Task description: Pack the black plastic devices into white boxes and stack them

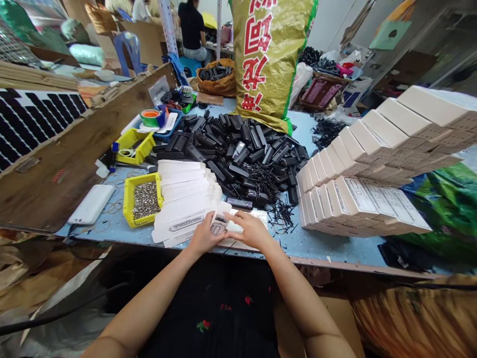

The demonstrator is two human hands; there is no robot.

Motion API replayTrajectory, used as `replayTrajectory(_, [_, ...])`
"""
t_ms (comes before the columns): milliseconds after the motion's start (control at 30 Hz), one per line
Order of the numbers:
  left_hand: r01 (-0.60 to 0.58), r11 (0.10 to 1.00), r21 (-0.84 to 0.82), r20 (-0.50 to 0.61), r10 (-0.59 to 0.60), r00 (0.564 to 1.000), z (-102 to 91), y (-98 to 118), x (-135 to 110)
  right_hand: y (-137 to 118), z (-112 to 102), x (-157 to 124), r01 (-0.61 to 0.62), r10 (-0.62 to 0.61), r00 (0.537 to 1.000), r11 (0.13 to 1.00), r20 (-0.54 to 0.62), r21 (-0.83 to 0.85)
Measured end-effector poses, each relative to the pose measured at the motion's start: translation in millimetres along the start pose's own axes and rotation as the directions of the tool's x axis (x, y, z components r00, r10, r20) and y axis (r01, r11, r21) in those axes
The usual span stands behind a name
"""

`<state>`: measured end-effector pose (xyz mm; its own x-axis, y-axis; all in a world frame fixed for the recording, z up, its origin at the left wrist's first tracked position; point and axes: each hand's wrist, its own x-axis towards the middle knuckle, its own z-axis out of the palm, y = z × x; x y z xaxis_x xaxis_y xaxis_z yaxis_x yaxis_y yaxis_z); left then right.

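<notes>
My left hand [204, 236] and my right hand [253, 229] meet at the near edge of the blue table [328, 243]. Both are closed around a small white printed carton [220, 223], held between them with its open end toward me. A fanned stack of flat white cartons [184, 191] lies just left of my hands. Behind them spreads a heap of black plastic parts [238, 149] and thin black pins [278, 209].
Finished white boxes [367, 169] are stacked in rows at the right. A yellow tray of small metal pieces [144, 200] and a white power bank [91, 204] sit at the left. A tall yellow sack [268, 54] stands behind. A person in black [192, 27] sits far back.
</notes>
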<state>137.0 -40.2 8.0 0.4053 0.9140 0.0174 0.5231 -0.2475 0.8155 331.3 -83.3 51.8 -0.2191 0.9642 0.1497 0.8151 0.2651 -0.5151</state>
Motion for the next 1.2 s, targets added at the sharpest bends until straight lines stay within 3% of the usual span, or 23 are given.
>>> replayTrajectory(100, [-0.014, 1.0, -0.024, -0.091, 0.012, 0.996, -9.2, -10.1, 0.3, 8.3, 14.6, -23.4, 0.048, -0.048, 0.994, 0.999, -0.098, 0.002])
replayTrajectory(167, [-0.016, 1.0, -0.019, -0.112, 0.014, 0.994, -13.9, -15.4, -0.5, 10.7, 29.4, -40.6, 0.213, -0.213, 0.977, 0.976, 0.013, -0.032])
replayTrajectory(233, [-0.023, 1.0, -0.017, -0.109, 0.021, 0.994, -16.0, -17.5, -1.3, 9.6, 46.8, -56.8, 0.383, -0.367, 0.914, 0.921, 0.174, -0.07])
replayTrajectory(367, [-0.026, 1.0, 0.0, -0.083, 0.026, 0.996, -14.9, -16.4, -2.4, 0.5, 83.1, -85.8, 0.441, -0.399, 0.882, 0.887, 0.252, -0.136])
replayTrajectory(467, [-0.025, 1.0, 0.006, -0.08, 0.025, 0.996, -13.9, -15.9, -3.2, -7.4, 106.0, -102.3, 0.312, -0.213, 0.884, 0.932, 0.416, -0.186])
replayTrajectory(567, [-0.031, 0.999, 0.018, -0.05, 0.032, 0.998, -14.1, -15.2, -2.8, -12.3, 121.5, -107.2, 0.148, 0.037, 0.85, 0.941, 0.525, -0.306])
replayTrajectory(800, [-0.074, 0.996, 0.058, -0.02, 0.076, 0.997, -13.6, -12.9, -3.6, -31.0, 136.9, -83.5, 0.052, 0.2, 0.799, 0.916, 0.567, -0.397])
replayTrajectory(933, [-0.093, 0.995, 0.044, -0.058, 0.095, 0.994, -11.2, -13.4, -11.0, -42.2, 124.5, -80.7, -0.022, 0.298, 0.772, 0.895, 0.562, -0.445])
replayTrajectory(1000, [-0.081, 0.996, 0.026, -0.087, 0.083, 0.993, -8.3, -13.4, -13.5, -40.5, 101.6, -81.7, -0.011, 0.283, 0.765, 0.904, 0.579, -0.427])
replayTrajectory(1067, [-0.069, 0.997, 0.02, -0.084, 0.07, 0.994, -4.6, -13.2, -13.7, -35.4, 69.3, -78.5, 0.02, 0.174, 0.77, 0.955, 0.614, -0.295])
replayTrajectory(1100, [-0.066, 0.998, 0.024, -0.064, 0.068, 0.996, -2.8, -13.1, -13.1, -32.9, 52.3, -73.9, 0.01, 0.091, 0.802, 0.986, 0.591, -0.166])
replayTrajectory(1133, [-0.068, 0.997, 0.029, -0.037, 0.069, 0.997, -1.2, -12.9, -12.2, -31.1, 36.7, -67.2, -0.025, 0.027, 0.865, 1.0, 0.501, -0.011])
replayTrajectory(1167, [-0.074, 0.997, 0.036, -0.007, 0.075, 0.997, 0.1, -12.7, -11.3, -30.2, 23.8, -58.5, -0.069, 0.016, 0.942, 0.987, 0.335, 0.147])
replayTrajectory(1200, [-0.086, 0.995, 0.039, 0.02, 0.086, 0.996, 1.2, -12.5, -10.6, -30.3, 14.5, -48.3, -0.098, 0.07, 0.992, 0.952, 0.107, 0.289])
